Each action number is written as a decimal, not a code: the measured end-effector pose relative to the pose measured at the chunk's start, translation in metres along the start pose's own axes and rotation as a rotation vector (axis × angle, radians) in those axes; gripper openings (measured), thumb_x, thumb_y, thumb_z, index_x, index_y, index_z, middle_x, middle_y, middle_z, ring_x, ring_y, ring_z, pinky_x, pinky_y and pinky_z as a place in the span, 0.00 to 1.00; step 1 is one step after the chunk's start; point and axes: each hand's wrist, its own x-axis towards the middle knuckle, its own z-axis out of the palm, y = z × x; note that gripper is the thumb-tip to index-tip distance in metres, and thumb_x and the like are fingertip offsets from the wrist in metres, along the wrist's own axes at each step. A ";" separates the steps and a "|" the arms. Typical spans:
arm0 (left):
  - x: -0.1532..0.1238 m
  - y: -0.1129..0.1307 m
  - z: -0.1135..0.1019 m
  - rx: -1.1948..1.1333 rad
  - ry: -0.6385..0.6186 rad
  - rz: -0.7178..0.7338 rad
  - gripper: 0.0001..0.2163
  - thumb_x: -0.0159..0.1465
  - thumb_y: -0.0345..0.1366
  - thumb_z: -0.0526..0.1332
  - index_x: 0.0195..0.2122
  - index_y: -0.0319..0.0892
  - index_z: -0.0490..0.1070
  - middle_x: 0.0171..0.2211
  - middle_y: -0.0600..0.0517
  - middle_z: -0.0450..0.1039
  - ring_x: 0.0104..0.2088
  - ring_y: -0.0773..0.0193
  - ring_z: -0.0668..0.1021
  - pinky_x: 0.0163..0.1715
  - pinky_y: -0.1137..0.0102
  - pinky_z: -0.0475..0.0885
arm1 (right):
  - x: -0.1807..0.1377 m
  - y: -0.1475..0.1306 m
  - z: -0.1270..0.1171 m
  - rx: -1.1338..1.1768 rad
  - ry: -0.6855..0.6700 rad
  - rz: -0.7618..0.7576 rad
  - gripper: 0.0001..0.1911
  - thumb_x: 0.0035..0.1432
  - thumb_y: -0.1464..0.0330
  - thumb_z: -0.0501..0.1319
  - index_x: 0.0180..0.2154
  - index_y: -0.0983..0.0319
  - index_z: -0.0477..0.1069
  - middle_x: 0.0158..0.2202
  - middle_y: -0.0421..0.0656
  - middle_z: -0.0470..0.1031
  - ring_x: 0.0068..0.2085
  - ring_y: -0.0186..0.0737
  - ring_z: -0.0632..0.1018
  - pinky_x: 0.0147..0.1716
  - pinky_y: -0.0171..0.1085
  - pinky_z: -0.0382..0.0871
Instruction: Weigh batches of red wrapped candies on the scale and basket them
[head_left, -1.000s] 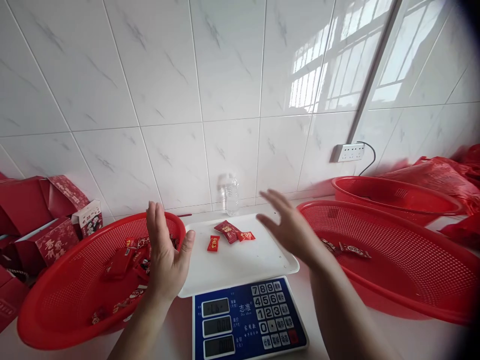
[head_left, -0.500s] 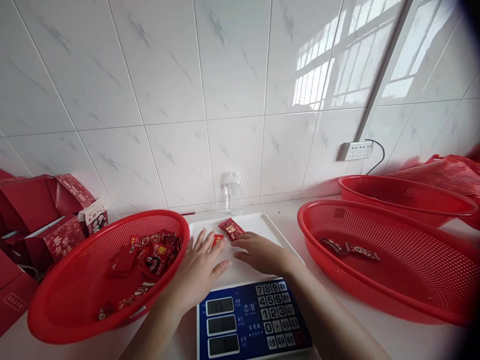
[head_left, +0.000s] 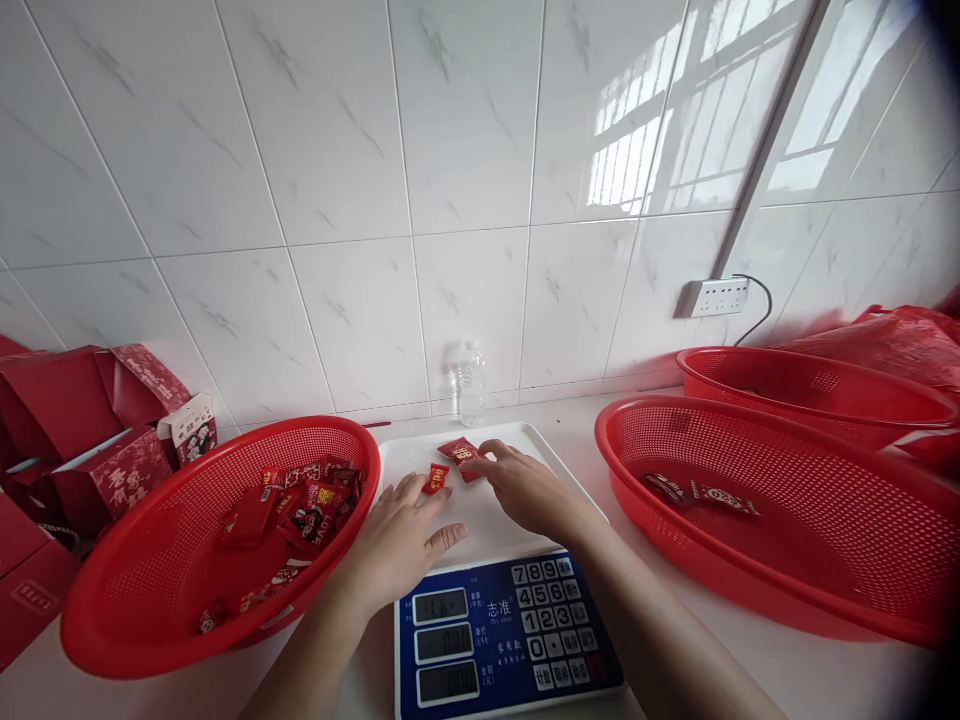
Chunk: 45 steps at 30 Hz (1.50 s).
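A white weighing tray (head_left: 495, 535) sits on an electronic scale with a blue keypad panel (head_left: 499, 640). On the tray lie a small red candy packet (head_left: 436, 478) and, just behind it, a larger dark red packet (head_left: 459, 455). My left hand (head_left: 401, 545) is low over the tray's left side, its fingers stretched out beside the small packet and the thumb held apart. From the right, my right hand (head_left: 529, 490) has its thumb and fingertips curled at the right end of the larger packet, which still rests on the tray.
At left, a red perforated basket (head_left: 142, 570) holds several wrapped packets. Another red basket (head_left: 787, 580) at right contains a few, with a further basket (head_left: 817, 420) behind. A clear plastic bottle (head_left: 472, 385) stands by the wall. Red boxes (head_left: 112, 470) crowd the far left.
My right hand has curled its fingers and brought thumb and fingertips onto the larger packet. The left fingers have drawn back and lowered, showing more of the small packet.
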 end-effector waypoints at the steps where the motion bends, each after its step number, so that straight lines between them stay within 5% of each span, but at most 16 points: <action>1: 0.000 0.000 0.000 -0.001 -0.007 -0.007 0.30 0.64 0.57 0.50 0.64 0.48 0.60 0.67 0.41 0.52 0.67 0.42 0.51 0.62 0.46 0.49 | 0.000 0.001 0.001 0.006 -0.021 -0.003 0.30 0.57 0.81 0.47 0.55 0.51 0.71 0.59 0.46 0.67 0.52 0.44 0.73 0.49 0.44 0.66; 6: 0.004 -0.004 0.004 -0.011 -0.035 -0.001 0.32 0.64 0.60 0.46 0.61 0.47 0.65 0.67 0.44 0.51 0.68 0.45 0.50 0.63 0.47 0.47 | 0.000 0.003 0.006 -0.016 -0.127 -0.048 0.27 0.59 0.77 0.48 0.53 0.51 0.73 0.60 0.42 0.67 0.57 0.47 0.70 0.54 0.47 0.63; 14: 0.007 -0.009 0.010 -0.139 0.118 0.048 0.29 0.64 0.56 0.52 0.58 0.42 0.69 0.64 0.41 0.60 0.64 0.45 0.62 0.61 0.52 0.56 | 0.000 0.000 0.009 -0.056 -0.117 -0.002 0.29 0.60 0.77 0.46 0.59 0.51 0.66 0.63 0.46 0.63 0.61 0.50 0.65 0.54 0.50 0.62; 22: 0.007 -0.008 0.007 -0.182 0.161 -0.018 0.29 0.64 0.55 0.52 0.58 0.41 0.68 0.61 0.40 0.65 0.61 0.46 0.66 0.60 0.52 0.57 | 0.005 -0.006 0.015 -0.193 -0.114 0.057 0.26 0.55 0.82 0.47 0.50 0.62 0.73 0.57 0.50 0.70 0.52 0.52 0.71 0.47 0.47 0.66; 31: 0.007 -0.013 0.005 -0.233 0.191 -0.060 0.30 0.64 0.55 0.51 0.60 0.38 0.66 0.62 0.38 0.63 0.62 0.47 0.65 0.60 0.54 0.58 | 0.005 -0.005 0.013 -0.170 -0.098 0.069 0.30 0.56 0.81 0.46 0.55 0.58 0.69 0.62 0.47 0.64 0.58 0.52 0.67 0.49 0.47 0.65; 37: 0.007 -0.011 0.005 -0.236 0.196 -0.049 0.31 0.65 0.55 0.51 0.60 0.38 0.65 0.62 0.37 0.62 0.62 0.47 0.64 0.60 0.54 0.58 | 0.008 -0.003 0.015 -0.163 -0.099 0.055 0.26 0.55 0.82 0.46 0.48 0.63 0.74 0.56 0.50 0.72 0.52 0.52 0.71 0.47 0.47 0.66; 45: 0.009 -0.012 0.004 -0.280 0.273 -0.079 0.27 0.64 0.51 0.53 0.60 0.40 0.65 0.63 0.40 0.62 0.63 0.48 0.64 0.60 0.56 0.60 | 0.002 0.003 0.003 -0.081 -0.006 0.048 0.30 0.54 0.83 0.45 0.54 0.63 0.71 0.54 0.48 0.74 0.54 0.46 0.70 0.51 0.43 0.64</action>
